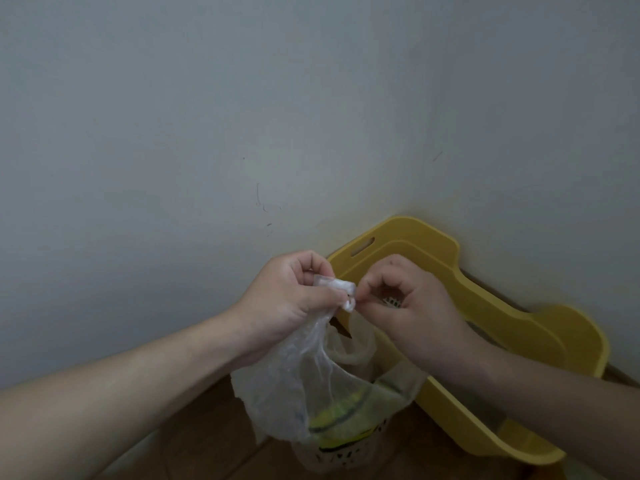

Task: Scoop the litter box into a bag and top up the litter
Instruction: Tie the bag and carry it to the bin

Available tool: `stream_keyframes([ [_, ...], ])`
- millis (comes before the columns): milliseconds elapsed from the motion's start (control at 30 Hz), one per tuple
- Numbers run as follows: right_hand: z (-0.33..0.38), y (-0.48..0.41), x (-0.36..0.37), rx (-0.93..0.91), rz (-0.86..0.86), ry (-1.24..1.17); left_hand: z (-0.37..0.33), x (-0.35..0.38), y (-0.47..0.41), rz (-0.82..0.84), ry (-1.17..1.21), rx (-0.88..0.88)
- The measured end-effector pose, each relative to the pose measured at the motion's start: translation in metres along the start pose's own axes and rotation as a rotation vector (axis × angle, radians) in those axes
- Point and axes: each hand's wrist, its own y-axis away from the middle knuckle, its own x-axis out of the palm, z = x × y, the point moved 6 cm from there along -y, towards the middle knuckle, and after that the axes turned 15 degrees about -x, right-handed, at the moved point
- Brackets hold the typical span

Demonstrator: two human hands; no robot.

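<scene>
Head view. Item: thin clear crinkled plastic bag, held in mid-air before the wall corner. Its long axis is upright, with the twisted neck pointing up and the body hanging down over a white perforated plastic basket on the brown floor. Left hand: fingers clenched round the neck. Right hand: fingertips pinching the neck's rolled end. Yellow plastic litter box: on the floor behind, long axis running from the corner along the right-hand wall.

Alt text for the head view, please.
Two hands work the twisted top of a thin clear plastic bag: the left hand grips it, the right hand pinches its end. Behind stands a yellow litter box in a wall corner.
</scene>
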Motion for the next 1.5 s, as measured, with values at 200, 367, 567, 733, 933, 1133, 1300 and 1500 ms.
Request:
stream_keyframes([
  [200,-0.003,0.004,0.006,0.067,0.054,-0.033,0.002,0.0,-0.001,0.02,0.069,-0.008],
  [367,0.002,0.0,0.006,-0.014,0.016,-0.039,0.004,0.003,-0.001,0.064,0.107,-0.032],
  [567,-0.001,-0.004,0.001,-0.031,-0.016,-0.07,0.004,0.001,0.001,0.116,0.217,-0.067],
  [733,0.002,-0.012,-0.004,-0.096,-0.009,-0.038,-0.002,-0.004,-0.002,0.037,0.184,0.009],
  [933,0.0,-0.031,-0.029,-0.059,-0.067,0.044,-0.031,-0.024,-0.009,-0.272,-0.072,0.272],
  [1133,-0.021,-0.053,-0.069,0.015,-0.204,0.126,-0.053,-0.045,-0.019,-0.464,-0.165,0.396],
  [1300,-0.055,-0.052,-0.08,0.11,-0.222,0.258,-0.035,-0.053,-0.051,-0.542,-0.246,0.343],
  [1500,-0.096,-0.035,-0.099,0.277,-0.23,0.319,-0.004,-0.063,-0.083,-0.632,-0.291,0.203],
])
